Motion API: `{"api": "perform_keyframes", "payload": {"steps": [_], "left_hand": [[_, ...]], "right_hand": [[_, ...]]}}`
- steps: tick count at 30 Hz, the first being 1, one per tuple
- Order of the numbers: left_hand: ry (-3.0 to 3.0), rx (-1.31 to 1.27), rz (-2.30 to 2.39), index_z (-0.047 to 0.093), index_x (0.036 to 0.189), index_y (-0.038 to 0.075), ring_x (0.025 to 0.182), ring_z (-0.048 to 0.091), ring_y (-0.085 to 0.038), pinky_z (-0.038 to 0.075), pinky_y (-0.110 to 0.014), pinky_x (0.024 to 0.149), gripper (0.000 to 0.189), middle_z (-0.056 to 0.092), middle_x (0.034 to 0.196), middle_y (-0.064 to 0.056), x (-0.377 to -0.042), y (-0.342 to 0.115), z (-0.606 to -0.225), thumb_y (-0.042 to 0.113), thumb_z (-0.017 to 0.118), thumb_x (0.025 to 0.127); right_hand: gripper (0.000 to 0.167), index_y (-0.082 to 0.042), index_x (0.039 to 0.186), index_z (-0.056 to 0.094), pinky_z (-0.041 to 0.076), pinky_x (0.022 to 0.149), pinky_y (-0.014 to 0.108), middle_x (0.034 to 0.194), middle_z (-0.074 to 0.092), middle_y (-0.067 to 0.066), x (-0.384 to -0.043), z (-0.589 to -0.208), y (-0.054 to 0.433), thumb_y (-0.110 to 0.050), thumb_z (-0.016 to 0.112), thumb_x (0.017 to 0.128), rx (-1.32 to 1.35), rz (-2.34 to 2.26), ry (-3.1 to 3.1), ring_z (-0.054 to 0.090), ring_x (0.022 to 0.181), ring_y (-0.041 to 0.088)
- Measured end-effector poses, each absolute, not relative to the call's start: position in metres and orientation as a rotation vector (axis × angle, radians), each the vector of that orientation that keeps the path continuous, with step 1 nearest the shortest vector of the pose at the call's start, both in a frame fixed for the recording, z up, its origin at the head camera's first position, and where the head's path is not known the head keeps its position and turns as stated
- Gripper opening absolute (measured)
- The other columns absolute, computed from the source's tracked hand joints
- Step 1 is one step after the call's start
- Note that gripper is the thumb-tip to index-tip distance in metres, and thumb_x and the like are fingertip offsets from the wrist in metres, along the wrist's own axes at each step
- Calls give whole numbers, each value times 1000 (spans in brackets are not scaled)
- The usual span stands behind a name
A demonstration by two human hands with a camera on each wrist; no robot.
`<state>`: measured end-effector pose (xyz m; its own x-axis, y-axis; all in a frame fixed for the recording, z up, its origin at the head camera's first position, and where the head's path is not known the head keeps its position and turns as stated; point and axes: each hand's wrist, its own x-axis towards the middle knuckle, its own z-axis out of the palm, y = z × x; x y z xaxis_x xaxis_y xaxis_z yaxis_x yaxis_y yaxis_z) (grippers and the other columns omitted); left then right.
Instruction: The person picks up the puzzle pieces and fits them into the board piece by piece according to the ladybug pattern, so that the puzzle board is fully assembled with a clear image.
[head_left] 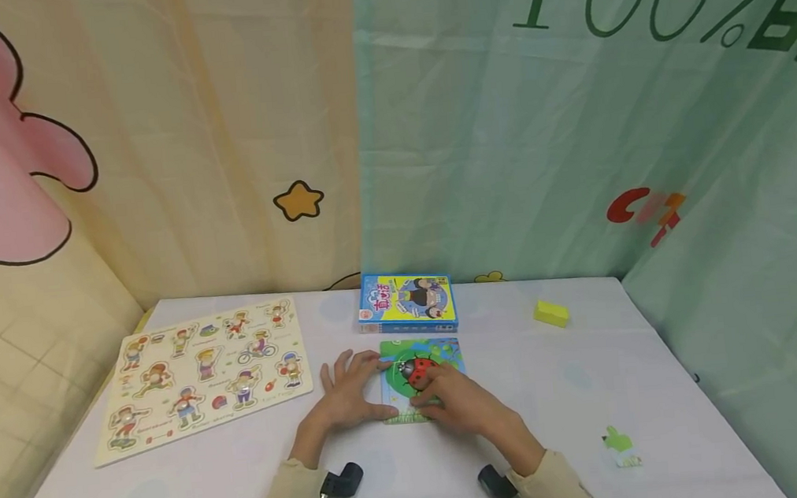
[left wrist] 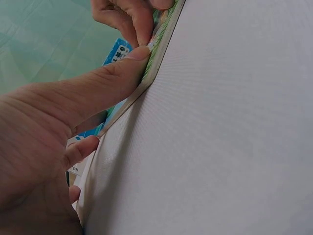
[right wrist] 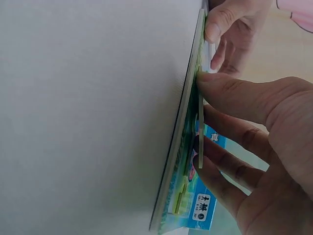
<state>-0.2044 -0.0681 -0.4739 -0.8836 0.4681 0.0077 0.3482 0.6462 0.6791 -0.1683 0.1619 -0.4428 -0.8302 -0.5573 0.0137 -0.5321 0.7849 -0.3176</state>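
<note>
A square jigsaw puzzle (head_left: 400, 411) with a red ladybug on green lies flat on the table in front of me. My left hand (head_left: 346, 396) rests at its left side, fingers spread, with the thumb pressing the near left corner and a fingertip on the upper left edge. Over the puzzle's right half, my right hand (head_left: 457, 398) pinches a thin puzzle piece (right wrist: 201, 152) between thumb and fingertips. In the right wrist view that piece shows edge-on, slightly off the board at its lower end; its picture side is mostly hidden by the hand.
A loose green puzzle piece (head_left: 621, 448) lies at the right front. Behind the puzzle is a blue and yellow box (head_left: 406, 304). A yellow block (head_left: 551, 313) sits at the back right, and a board of cartoon children (head_left: 197, 381) lies left. Curtains hang behind.
</note>
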Motion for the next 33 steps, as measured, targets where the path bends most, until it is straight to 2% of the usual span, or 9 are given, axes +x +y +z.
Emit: {"api": "perform_keyframes", "payload": {"steps": [6,10,12,18,20,23,26,30,33], "left_hand": [[2690,688,1063,55,143,19,149,8,-46,-7,-73,113,77,40,154,-10,-205,-68,-474,38,87,75],[2696,694,1061,56,142,18,149,9,-47,-7,-73,113,77,40,153,-10,-204,-69,-474,38,87,75],[2699,692,1056,56,142,18,149,9,-47,-7,-72,113,77,40,153,-10,-204,-69,-474,38,87,75],[2701,690,1060,56,142,17,149,9,-47,-6,-73,113,77,40,153,-11,-205,-70,-475,38,87,75],[2695,690,1057,56,142,18,149,8,-47,-7,-72,113,77,40,154,-10,-205,-70,-475,38,87,75],[2694,697,1060,55,142,18,149,8,-47,-8,-73,113,77,40,153,-11,-204,-69,-475,38,86,75],[2694,697,1064,55,142,17,149,7,-47,-8,-73,113,77,40,153,-11,-204,-69,-475,38,87,75],[2692,690,1069,56,142,17,149,7,-47,-8,-73,113,77,40,153,-11,-204,-69,-475,37,87,75],[2691,684,1065,56,142,18,149,7,-46,-9,-72,113,77,40,154,-10,-203,-69,-475,37,87,75]], "right_hand": [[17,-19,103,81,53,92,34,105,66,-3,-169,-442,159,-22,79,86,-862,-396,2917,57,101,14],[20,-22,106,80,47,100,45,108,68,-3,-165,-440,157,-24,78,87,-825,-353,2945,55,102,18],[22,-22,109,79,45,98,49,110,68,-3,-162,-438,156,-24,78,87,-821,-348,2947,54,101,19],[24,-16,114,77,50,82,33,113,69,1,-158,-439,157,-22,74,90,-907,-371,2934,54,97,17],[25,-16,116,76,51,86,33,117,69,2,-158,-442,159,-23,73,92,-899,-396,2922,55,102,18],[28,-17,122,73,52,96,40,128,66,3,-156,-444,164,-22,70,94,-864,-465,2888,56,114,23],[31,-18,128,70,48,106,49,137,61,4,-155,-447,172,-19,65,98,-859,-545,2846,54,126,27],[32,-16,132,67,43,110,52,146,56,3,-154,-451,187,-15,58,101,-881,-678,2783,50,135,27],[33,-17,133,66,43,109,53,147,55,2,-152,-452,200,-16,59,101,-852,-764,2782,49,136,27]]}}
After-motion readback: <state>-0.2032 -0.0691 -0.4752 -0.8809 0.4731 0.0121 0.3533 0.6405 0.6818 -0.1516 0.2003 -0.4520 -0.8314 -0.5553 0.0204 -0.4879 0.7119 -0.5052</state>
